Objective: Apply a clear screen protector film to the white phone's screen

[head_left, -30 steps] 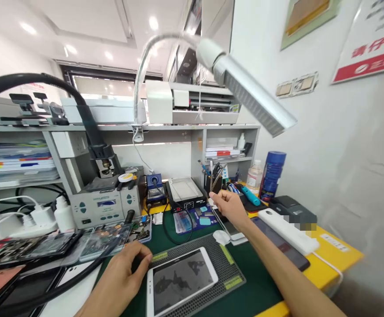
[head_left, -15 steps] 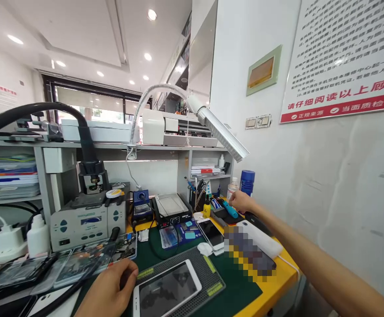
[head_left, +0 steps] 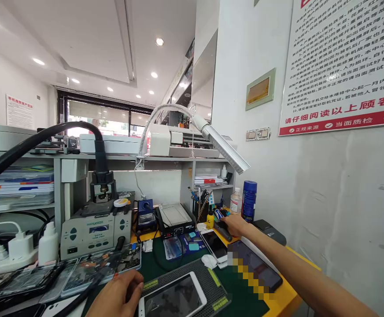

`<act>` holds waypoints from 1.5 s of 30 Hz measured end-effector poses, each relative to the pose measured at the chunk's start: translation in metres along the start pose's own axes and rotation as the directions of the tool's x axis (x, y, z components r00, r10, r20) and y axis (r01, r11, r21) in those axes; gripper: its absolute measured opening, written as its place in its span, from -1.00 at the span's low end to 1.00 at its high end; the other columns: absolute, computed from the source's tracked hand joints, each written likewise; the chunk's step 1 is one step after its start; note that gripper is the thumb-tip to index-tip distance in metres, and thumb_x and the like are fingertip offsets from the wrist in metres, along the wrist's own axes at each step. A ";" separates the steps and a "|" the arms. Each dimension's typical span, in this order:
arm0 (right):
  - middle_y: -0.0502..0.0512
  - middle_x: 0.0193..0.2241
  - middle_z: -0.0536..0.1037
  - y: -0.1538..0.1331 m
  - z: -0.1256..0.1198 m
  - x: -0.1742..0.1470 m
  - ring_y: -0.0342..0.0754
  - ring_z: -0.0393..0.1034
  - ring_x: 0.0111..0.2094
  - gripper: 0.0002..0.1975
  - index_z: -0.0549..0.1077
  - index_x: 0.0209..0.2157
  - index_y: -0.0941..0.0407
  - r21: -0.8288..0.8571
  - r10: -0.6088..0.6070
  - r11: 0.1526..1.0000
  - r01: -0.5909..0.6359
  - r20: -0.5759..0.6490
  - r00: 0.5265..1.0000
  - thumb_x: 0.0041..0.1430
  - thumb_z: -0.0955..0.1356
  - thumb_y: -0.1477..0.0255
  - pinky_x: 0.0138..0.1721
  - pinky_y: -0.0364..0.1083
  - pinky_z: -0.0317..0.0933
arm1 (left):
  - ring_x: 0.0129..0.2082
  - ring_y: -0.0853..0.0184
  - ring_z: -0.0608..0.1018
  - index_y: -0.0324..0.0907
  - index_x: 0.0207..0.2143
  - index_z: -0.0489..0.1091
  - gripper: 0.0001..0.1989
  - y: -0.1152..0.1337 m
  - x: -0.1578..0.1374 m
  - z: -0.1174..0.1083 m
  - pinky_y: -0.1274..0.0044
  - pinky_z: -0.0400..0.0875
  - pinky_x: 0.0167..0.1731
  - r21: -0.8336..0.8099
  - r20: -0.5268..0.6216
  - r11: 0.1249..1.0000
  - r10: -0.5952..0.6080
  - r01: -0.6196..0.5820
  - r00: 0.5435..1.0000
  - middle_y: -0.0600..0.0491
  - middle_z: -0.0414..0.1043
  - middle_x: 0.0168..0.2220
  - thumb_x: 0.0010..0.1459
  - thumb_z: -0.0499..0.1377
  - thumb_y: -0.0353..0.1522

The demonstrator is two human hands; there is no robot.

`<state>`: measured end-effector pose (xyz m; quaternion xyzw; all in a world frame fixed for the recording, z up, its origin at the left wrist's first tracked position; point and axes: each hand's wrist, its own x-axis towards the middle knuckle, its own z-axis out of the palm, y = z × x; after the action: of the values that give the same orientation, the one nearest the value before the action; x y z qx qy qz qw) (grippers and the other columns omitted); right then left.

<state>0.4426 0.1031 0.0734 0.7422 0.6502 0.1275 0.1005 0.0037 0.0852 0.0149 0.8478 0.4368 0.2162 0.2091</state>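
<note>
My left hand (head_left: 118,294) rests at the lower middle, its fingers curled and the thumb bent in, with nothing visible in it. Just right of it a white-framed phone (head_left: 174,300) with a dark screen lies face up on a black perforated mat (head_left: 209,278). My right hand (head_left: 235,224) is stretched to the back right of the bench, knuckles up and fingers bent down. Whatever is under those fingers is hidden. Beside them are a dark-handled tool (head_left: 224,230), a blue and white tube (head_left: 218,214) and a yellow bottle (head_left: 210,219).
A white phone (head_left: 214,244) and a dark phone (head_left: 256,264), partly pixelated, lie right of the mat. Behind stand a grey hot-air station (head_left: 96,231), a heating plate (head_left: 172,216) and a blue can (head_left: 249,200). Opened phones (head_left: 27,277) cover the left side; a lamp (head_left: 225,149) hangs above.
My right hand has moved slightly left and down over the tools, and the light-blue tool beside it is now hidden. The left hand stays by the phone. The view has tilted up.
</note>
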 end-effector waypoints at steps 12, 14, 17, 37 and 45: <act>0.20 0.04 0.50 -0.010 -0.009 -0.028 0.07 0.48 -0.05 -0.65 0.43 0.08 0.16 0.068 0.186 0.982 -0.174 -0.277 0.943 0.34 0.39 0.30 -0.06 0.13 0.42 | -0.28 0.15 0.57 -0.11 -0.19 0.43 -0.68 0.005 -0.008 -0.013 0.44 0.31 -0.32 -0.025 0.027 1.000 0.007 -0.006 1.000 -0.01 0.55 -0.30 0.37 -0.10 -0.25; 0.16 -0.01 0.53 -0.017 -0.015 -0.043 0.04 0.50 -0.10 -0.69 0.45 0.05 0.15 0.119 0.175 0.982 -0.145 -0.300 0.938 0.36 0.38 0.30 -0.09 0.11 0.43 | -0.16 0.13 0.57 -0.11 -0.11 0.45 -0.65 0.008 -0.013 -0.021 0.44 0.36 -0.22 -0.076 0.078 0.997 0.030 -0.024 0.996 -0.05 0.56 -0.17 0.37 -0.08 -0.20; 0.17 -0.23 0.62 -0.041 -0.023 -0.078 0.05 0.55 -0.21 -0.79 0.48 -0.05 0.19 0.189 0.052 0.982 0.006 -0.299 0.953 0.41 0.27 0.44 -0.20 -0.01 0.42 | -0.08 0.10 0.57 -0.11 0.02 0.45 -0.55 0.014 -0.020 -0.034 0.41 0.41 -0.15 -0.108 0.169 0.994 0.022 -0.004 0.985 -0.08 0.53 -0.05 0.36 -0.06 -0.07; 0.35 -0.08 0.65 -0.171 -0.008 -0.167 0.19 0.48 -0.25 -0.50 0.46 0.12 0.29 -0.009 -0.625 0.727 0.686 -0.421 0.657 0.15 0.22 0.62 -0.20 0.08 0.42 | 0.44 -0.01 0.04 -0.09 0.42 0.04 -0.10 0.010 -0.041 -0.037 0.18 -0.04 0.40 0.021 0.342 0.995 0.087 -0.100 0.936 -0.07 0.01 0.44 0.05 0.26 -0.24; 0.37 -0.10 0.63 -0.170 -0.006 -0.152 0.23 0.45 -0.20 -0.41 0.45 0.12 0.37 0.051 -0.577 0.775 0.629 -0.349 0.739 0.02 0.22 0.72 -0.15 0.13 0.43 | 0.43 -0.05 0.03 -0.06 0.42 0.05 -0.12 0.007 -0.040 -0.033 0.14 -0.04 0.40 0.023 0.328 0.996 0.071 -0.083 0.942 -0.04 0.02 0.44 0.06 0.26 -0.23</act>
<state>0.2621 -0.0248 0.0170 0.4662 0.8714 0.1498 -0.0304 -0.0308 0.0539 0.0379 0.8921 0.3664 0.0725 0.2543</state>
